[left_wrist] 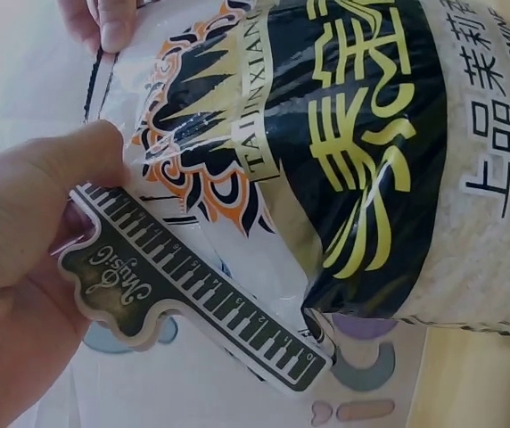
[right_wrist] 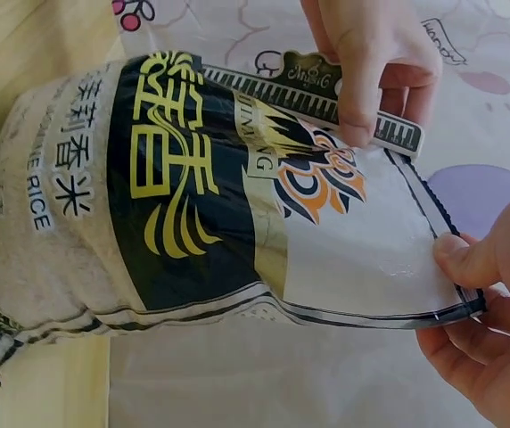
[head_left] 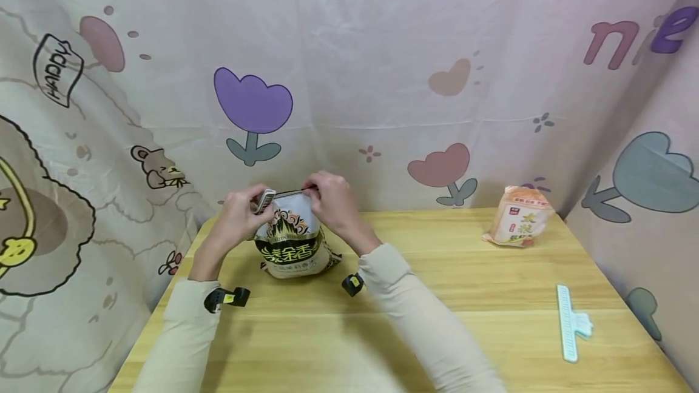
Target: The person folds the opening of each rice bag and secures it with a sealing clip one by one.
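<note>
A bag of jasmine rice [head_left: 292, 250] stands upright on the table, its top pulled flat between both hands. My left hand [head_left: 240, 214] is at the bag's top left and grips a black-and-white bag clip [left_wrist: 210, 285] with a piano-key pattern and the word "Music". The clip lies along the bag's side edge; whether its jaws are closed over the plastic cannot be told. At the other top corner my right hand [right_wrist: 496, 303] pinches the dark-edged rim between thumb and fingers.
A smaller orange-and-white packet [head_left: 521, 220] stands at the table's back right. Nearer the right edge lies a pale blue bag clip [head_left: 570, 323]. Printed cloth [head_left: 349, 77] hangs behind the wooden table [head_left: 464, 284] and along its sides.
</note>
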`<action>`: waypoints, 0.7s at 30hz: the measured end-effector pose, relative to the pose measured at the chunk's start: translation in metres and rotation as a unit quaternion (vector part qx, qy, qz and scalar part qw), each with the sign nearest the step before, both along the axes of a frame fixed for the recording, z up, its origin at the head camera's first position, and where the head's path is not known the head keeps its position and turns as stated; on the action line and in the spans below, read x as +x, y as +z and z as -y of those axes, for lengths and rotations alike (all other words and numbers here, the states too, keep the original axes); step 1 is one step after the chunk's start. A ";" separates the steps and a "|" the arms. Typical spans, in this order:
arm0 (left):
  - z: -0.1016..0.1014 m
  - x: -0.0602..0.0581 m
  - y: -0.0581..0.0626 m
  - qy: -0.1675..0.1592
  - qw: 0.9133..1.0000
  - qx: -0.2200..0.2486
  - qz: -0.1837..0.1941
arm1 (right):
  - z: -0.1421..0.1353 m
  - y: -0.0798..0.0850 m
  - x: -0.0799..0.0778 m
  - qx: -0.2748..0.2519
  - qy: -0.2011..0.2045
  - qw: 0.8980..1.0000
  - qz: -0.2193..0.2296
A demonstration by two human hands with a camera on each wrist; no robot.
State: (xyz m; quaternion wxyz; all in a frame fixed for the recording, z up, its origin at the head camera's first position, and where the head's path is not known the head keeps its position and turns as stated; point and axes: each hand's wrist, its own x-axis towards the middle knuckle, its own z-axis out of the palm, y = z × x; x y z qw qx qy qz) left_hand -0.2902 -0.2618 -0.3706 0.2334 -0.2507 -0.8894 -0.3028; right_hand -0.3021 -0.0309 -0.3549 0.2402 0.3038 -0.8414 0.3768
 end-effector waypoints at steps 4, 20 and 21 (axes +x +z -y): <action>0.010 -0.004 -0.001 -0.007 1.000 0.003 0.000 | 0.012 -0.002 -0.004 0.000 -0.008 1.000 -0.002; 0.037 -0.011 -0.001 0.032 0.999 0.000 -0.001 | 0.045 -0.003 -0.013 0.025 -0.042 0.999 -0.016; 0.037 -0.011 -0.001 0.033 0.999 0.000 -0.003 | 0.045 -0.003 -0.013 0.025 -0.042 0.999 -0.018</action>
